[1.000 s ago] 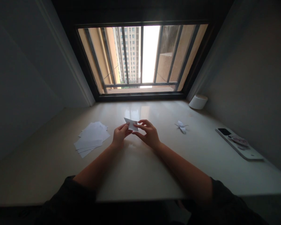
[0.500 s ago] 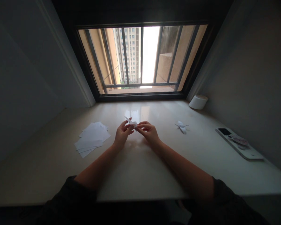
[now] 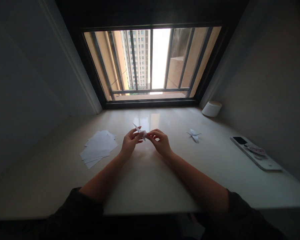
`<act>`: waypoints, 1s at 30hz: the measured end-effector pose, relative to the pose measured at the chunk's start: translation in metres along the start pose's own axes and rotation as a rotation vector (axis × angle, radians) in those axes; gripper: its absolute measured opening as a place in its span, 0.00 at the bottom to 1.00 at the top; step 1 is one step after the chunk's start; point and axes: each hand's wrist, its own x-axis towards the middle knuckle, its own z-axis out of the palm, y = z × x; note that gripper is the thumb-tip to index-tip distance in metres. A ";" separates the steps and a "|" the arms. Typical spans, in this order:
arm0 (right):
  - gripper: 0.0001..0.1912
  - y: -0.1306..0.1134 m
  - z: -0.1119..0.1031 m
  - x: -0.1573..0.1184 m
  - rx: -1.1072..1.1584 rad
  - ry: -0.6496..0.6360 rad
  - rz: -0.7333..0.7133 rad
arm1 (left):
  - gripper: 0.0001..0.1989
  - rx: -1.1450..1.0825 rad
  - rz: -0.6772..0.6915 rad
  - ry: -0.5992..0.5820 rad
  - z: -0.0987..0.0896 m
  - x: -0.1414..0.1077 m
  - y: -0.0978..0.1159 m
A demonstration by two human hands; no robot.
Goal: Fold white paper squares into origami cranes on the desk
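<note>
Between my two hands, above the pale tabletop, is a small folded white paper crane. A long thin point of it rises up and to the left past my fingers. My left hand pinches its left side between thumb and fingers. Closed on its right edge are the thumb and fingertips of my right hand. Fingers hide part of the folds. A finished-looking paper crane lies on the table to the right, its wings spread. Left of my hands is a loose pile of white paper sheets.
A phone in a pale case lies by the right wall. Behind it, in the corner near the window, stands a white rounded object. The barred window closes off the far side of the tabletop.
My right-hand fingers have shifted slightly on the folded paper's right edge. The folded paper is turned a little, with more of its lower tip showing. Everything else stays put.
</note>
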 end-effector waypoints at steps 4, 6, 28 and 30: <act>0.07 -0.004 -0.002 0.000 -0.073 0.014 -0.042 | 0.31 0.005 -0.013 -0.010 -0.001 0.001 0.000; 0.08 -0.006 -0.004 0.000 -0.123 0.045 -0.051 | 0.31 -0.002 -0.028 -0.022 -0.001 0.001 0.001; 0.19 -0.002 -0.016 -0.002 -0.653 -0.105 -0.346 | 0.21 0.032 -0.100 -0.287 0.004 -0.006 -0.002; 0.18 -0.002 -0.016 -0.002 -0.653 -0.107 -0.348 | 0.21 0.040 -0.112 -0.293 0.004 -0.006 -0.001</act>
